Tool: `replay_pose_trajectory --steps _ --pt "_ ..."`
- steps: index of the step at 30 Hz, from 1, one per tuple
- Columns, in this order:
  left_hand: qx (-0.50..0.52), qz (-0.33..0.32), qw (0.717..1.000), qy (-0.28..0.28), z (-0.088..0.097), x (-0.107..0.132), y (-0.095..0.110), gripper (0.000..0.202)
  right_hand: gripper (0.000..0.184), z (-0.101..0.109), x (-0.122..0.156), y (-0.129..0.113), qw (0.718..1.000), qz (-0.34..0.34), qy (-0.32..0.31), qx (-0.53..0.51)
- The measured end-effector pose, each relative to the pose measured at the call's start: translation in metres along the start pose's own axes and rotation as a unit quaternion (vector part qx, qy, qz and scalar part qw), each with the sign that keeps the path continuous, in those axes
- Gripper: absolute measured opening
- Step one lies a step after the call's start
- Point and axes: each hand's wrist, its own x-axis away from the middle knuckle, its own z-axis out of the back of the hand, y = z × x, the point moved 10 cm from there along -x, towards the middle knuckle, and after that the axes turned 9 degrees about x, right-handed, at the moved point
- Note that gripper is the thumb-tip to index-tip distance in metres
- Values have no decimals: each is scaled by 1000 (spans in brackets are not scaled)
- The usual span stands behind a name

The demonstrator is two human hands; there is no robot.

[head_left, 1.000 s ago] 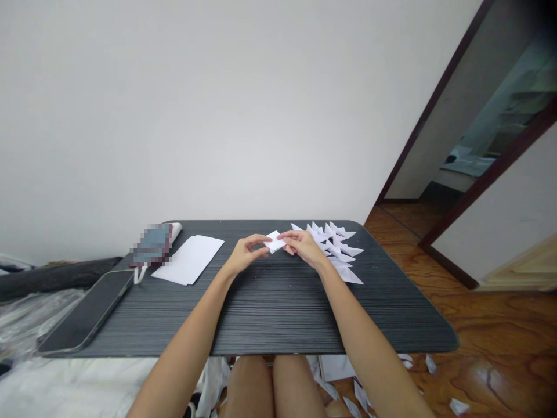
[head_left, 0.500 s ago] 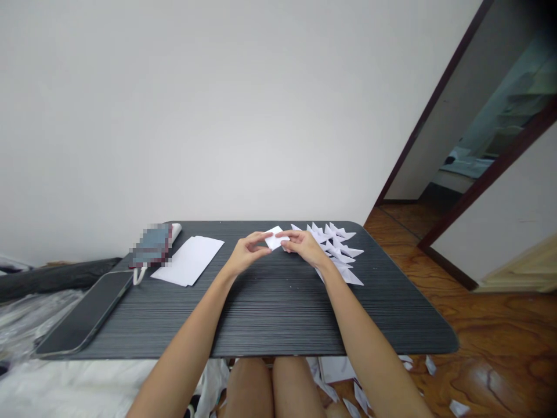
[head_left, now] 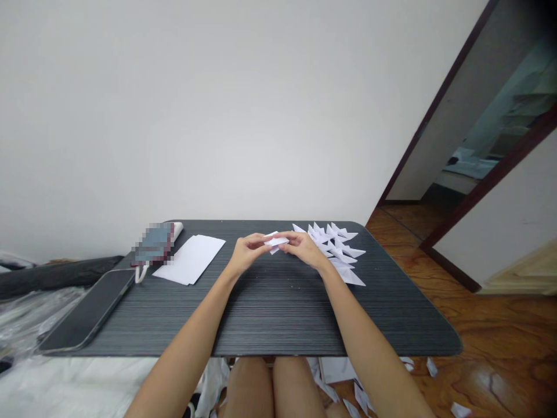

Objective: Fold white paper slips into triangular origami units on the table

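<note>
A small folded piece of white paper (head_left: 276,241) is held up between both hands over the far middle of the dark table (head_left: 278,313). My left hand (head_left: 249,251) pinches its left side between thumb and fingers. On the right side, my right hand (head_left: 303,248) grips it the same way, its fingertips close to the left ones. Several folded white paper boats (head_left: 342,251) with pointed ends stand in a cluster just beyond and to the right of my right hand, which partly hides them.
Flat white paper sheets (head_left: 191,259) lie left of my hands. Farther left are a phone (head_left: 89,310) and a blurred device (head_left: 152,244) with a white cable (head_left: 141,273). A wall stands behind the table. Paper scraps (head_left: 431,367) litter the wooden floor.
The folded paper has changed from a flat diamond facing me to a narrower shape with a raised fold across it. Both hands stay in nearly the same place, still gripping it.
</note>
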Motion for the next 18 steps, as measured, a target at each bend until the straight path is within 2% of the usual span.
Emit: replay_pose_trajectory --steps 4,9,12,15,18 --pt "-21 -53 997 54 8 2 7 27 23 4 -1 -8 998 44 45 12" --pt "-19 -72 997 17 -3 2 18 31 18 13 -1 -12 995 56 84 19" --pt "-23 -67 997 21 -2 2 20 25 17 14 0 -15 994 62 87 22" --pt "-34 -68 996 53 4 2 20 19 16 16 0 -14 993 56 99 18" --pt "-51 -63 990 111 15 4 20 16 23 18 -1 -5 993 17 116 -1"
